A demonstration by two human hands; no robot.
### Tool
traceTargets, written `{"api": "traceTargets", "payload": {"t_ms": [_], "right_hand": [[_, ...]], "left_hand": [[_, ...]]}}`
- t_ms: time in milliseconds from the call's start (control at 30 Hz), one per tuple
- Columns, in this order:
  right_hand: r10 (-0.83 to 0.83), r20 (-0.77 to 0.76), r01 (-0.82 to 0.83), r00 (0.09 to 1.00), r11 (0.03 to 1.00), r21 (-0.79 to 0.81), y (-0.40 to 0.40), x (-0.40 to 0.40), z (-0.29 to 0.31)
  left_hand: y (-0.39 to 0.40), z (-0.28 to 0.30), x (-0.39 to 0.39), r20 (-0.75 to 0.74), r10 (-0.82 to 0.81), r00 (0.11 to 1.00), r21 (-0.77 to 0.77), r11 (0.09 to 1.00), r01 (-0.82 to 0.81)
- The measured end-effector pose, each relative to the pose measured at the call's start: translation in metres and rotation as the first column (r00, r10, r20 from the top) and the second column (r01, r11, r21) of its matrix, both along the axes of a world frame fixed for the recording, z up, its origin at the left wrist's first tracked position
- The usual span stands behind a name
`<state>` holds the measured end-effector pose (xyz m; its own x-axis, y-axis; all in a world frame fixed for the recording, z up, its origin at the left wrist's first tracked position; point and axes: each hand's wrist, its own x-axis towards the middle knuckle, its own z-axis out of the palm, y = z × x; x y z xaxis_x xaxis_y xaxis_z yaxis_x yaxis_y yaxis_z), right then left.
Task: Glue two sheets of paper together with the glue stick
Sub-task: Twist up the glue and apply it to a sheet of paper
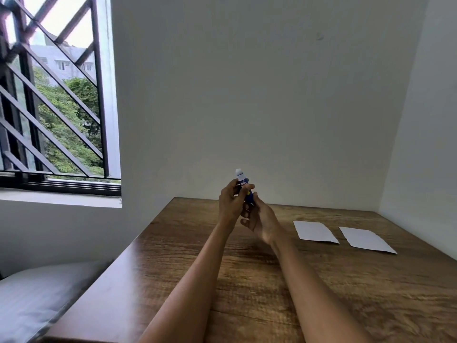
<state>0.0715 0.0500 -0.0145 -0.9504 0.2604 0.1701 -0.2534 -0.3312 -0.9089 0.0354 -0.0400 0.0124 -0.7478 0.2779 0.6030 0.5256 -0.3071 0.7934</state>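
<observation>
Both hands hold a blue glue stick point(244, 189) upright in the air above the far edge of a wooden table point(247, 280); the left hand point(231, 201) wraps its fingers around the upper part of the tube, with a fingertip lying across the label; the right hand point(259, 219) curls its fingers around the lower end from beneath, palm turned towards the person. White shows at the top of the glue stick, rounded like a cap or an exposed tip; which of the two it is cannot be told from where I stand. Both bare forearms stretch forward over the tabletop, meeting at the tube.

Two sheets of white paper lie flat on the table to the person's right, well apart from the hands; the nearer sheet point(315, 231) and the farther-right sheet point(366, 240) sit side by side with a narrow strip of wood between them, not touching; each has slightly uneven edges.

Behind the table stands a plain pale wall point(247, 95); to the left a window point(54, 95) with dark diagonal grille bars looks out on green trees and a building; low at the left, beside the table, lies something pale and soft, perhaps a pillow point(32, 298).
</observation>
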Motion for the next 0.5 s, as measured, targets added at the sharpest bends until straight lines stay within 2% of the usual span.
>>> {"api": "traceTargets", "payload": {"t_ms": [167,367,467,500], "right_hand": [[-0.055,0.063,0.055,0.996,0.999,0.004,0.0013,0.0039,0.003],[-0.032,0.028,0.029,0.999,0.996,0.086,-0.0055,0.0039,0.0025],[-0.107,0.07,0.099,0.992,0.989,0.108,-0.0039,0.0039,0.0052],[-0.161,0.075,0.146,0.984,0.975,0.167,-0.0047,0.0036,0.0056]], "left_hand": [[0.006,-0.0013,-0.001,-0.041,-0.047,0.998,-0.036,0.998,0.046],[-0.0002,-0.0036,-0.0086,0.004,-0.07,0.998,0.005,0.998,0.07],[0.003,-0.0024,-0.0057,0.002,-0.083,0.997,-0.013,0.996,0.083],[0.0035,-0.0018,-0.0047,0.004,-0.082,0.997,-0.023,0.996,0.082]]}}
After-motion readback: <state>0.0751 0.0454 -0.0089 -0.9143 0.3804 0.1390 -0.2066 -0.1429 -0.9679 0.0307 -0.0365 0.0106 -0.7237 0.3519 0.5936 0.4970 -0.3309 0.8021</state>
